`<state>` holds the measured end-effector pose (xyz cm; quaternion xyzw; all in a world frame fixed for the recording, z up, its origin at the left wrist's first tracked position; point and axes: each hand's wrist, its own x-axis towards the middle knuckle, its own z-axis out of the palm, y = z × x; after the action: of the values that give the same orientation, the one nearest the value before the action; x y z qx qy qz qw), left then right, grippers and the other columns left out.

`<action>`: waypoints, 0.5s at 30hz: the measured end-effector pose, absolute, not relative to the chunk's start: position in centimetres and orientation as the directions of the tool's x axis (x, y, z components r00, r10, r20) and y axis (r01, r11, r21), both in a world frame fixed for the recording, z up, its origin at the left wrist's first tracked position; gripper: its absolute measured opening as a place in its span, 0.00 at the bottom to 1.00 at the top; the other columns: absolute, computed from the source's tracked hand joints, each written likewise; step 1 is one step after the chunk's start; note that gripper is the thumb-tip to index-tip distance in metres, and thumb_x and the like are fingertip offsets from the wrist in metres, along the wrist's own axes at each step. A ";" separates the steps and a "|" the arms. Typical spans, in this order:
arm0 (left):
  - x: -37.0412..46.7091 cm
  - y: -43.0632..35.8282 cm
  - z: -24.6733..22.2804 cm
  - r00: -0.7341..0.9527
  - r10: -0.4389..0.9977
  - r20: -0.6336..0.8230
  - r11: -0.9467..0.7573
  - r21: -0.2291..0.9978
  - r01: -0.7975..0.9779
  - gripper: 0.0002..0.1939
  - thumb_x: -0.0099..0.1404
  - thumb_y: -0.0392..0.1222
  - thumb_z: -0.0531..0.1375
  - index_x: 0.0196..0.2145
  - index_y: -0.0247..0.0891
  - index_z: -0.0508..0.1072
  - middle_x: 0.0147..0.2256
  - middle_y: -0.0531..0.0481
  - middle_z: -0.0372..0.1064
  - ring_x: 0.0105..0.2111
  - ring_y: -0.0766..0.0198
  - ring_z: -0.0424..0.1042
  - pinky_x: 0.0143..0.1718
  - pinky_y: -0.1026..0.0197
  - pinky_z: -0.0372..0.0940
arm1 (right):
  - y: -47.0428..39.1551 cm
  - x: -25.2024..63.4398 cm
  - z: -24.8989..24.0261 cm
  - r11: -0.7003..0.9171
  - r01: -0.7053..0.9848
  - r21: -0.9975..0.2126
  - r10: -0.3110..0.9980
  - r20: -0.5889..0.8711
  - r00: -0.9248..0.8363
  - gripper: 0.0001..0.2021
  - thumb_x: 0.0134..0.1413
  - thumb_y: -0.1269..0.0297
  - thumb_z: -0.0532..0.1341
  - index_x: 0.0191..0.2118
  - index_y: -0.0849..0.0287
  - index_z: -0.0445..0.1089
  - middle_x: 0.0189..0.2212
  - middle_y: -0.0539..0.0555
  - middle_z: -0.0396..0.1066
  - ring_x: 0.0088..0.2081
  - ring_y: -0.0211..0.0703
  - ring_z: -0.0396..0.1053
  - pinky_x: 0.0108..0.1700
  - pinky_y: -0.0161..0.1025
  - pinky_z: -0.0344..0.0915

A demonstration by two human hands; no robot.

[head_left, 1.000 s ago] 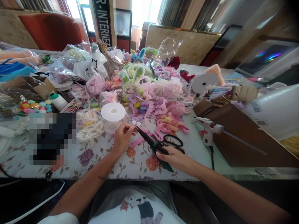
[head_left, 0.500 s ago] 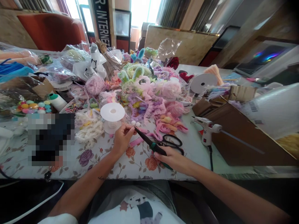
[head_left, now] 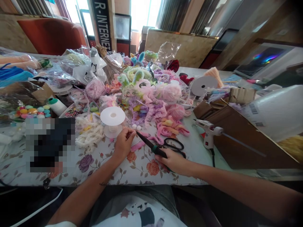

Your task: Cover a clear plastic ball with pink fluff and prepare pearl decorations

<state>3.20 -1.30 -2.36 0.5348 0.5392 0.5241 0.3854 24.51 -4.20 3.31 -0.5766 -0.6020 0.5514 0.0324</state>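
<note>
My left hand is closed in a pinch beside a white spool wound with small pearl-like beads. A thin string of beads runs by its fingertips and appears pinched in them, though the fingers hide part of it. In my right hand is a pair of long-nose pliers with black jaws and green-and-black handles. Their narrow tip points left and meets my left fingertips. Just behind the pliers, black-handled scissors lie on the flowered tablecloth.
A glue gun stands at the right against a brown cardboard box. Pink and yellow fluffy strips lie beyond my hands, before a heap of yarn and ruffled trim. Cream yarn and a thread cone are leftward.
My hands stay together at the pliers' tip, with only a slight shift. The whole view has tilted a little, so the table sits slightly lower.
</note>
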 end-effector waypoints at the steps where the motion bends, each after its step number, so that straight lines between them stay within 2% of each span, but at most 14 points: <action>1: 3.2 -1.3 -2.4 -0.134 0.980 0.149 -0.124 0.976 0.180 0.11 0.65 0.46 0.58 0.34 0.36 0.74 0.29 0.52 0.68 0.27 0.66 0.63 0.31 0.64 0.59 | -4.2 24.4 3.1 -0.283 0.668 -0.688 0.741 -0.599 -0.303 0.09 0.56 0.64 0.56 0.26 0.55 0.56 0.15 0.46 0.56 0.17 0.35 0.55 0.23 0.37 0.55; 4: 3.1 -1.3 -2.4 -0.141 0.980 0.137 -0.111 0.978 0.180 0.10 0.64 0.45 0.58 0.33 0.36 0.73 0.29 0.51 0.68 0.29 0.65 0.64 0.33 0.64 0.60 | -4.1 24.2 2.6 -0.296 0.662 -0.689 0.751 -0.596 -0.285 0.07 0.54 0.65 0.57 0.28 0.54 0.57 0.14 0.44 0.55 0.16 0.34 0.53 0.21 0.36 0.53; 6: 3.1 -1.3 -2.5 -0.144 0.982 0.124 -0.097 0.979 0.177 0.10 0.65 0.45 0.57 0.33 0.36 0.73 0.29 0.51 0.69 0.30 0.65 0.65 0.34 0.64 0.60 | -4.0 24.5 2.5 -0.309 0.617 -0.724 0.732 -0.595 -0.331 0.09 0.55 0.63 0.58 0.26 0.55 0.57 0.14 0.45 0.57 0.16 0.34 0.55 0.22 0.36 0.54; 11: 3.1 -1.2 -2.6 -0.130 0.989 0.072 -0.048 0.983 0.177 0.11 0.64 0.46 0.58 0.35 0.36 0.74 0.29 0.52 0.70 0.30 0.65 0.66 0.34 0.64 0.61 | -3.9 25.4 3.2 -0.448 0.479 -0.755 0.628 -0.647 -0.432 0.15 0.54 0.51 0.61 0.27 0.57 0.62 0.23 0.52 0.69 0.24 0.39 0.68 0.30 0.40 0.65; 15: 3.0 -1.1 -2.6 -0.100 0.995 0.024 -0.009 0.989 0.146 0.12 0.63 0.48 0.59 0.36 0.36 0.76 0.29 0.51 0.71 0.29 0.65 0.66 0.31 0.64 0.60 | -4.1 26.1 3.9 -0.452 0.459 -0.765 0.614 -0.640 -0.462 0.18 0.55 0.46 0.61 0.28 0.58 0.67 0.28 0.55 0.71 0.30 0.42 0.70 0.37 0.42 0.66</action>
<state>2.99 -1.14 -2.57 0.5133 0.5557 0.4909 0.4321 26.08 -4.08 3.95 -0.5155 -0.5203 0.6784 0.0575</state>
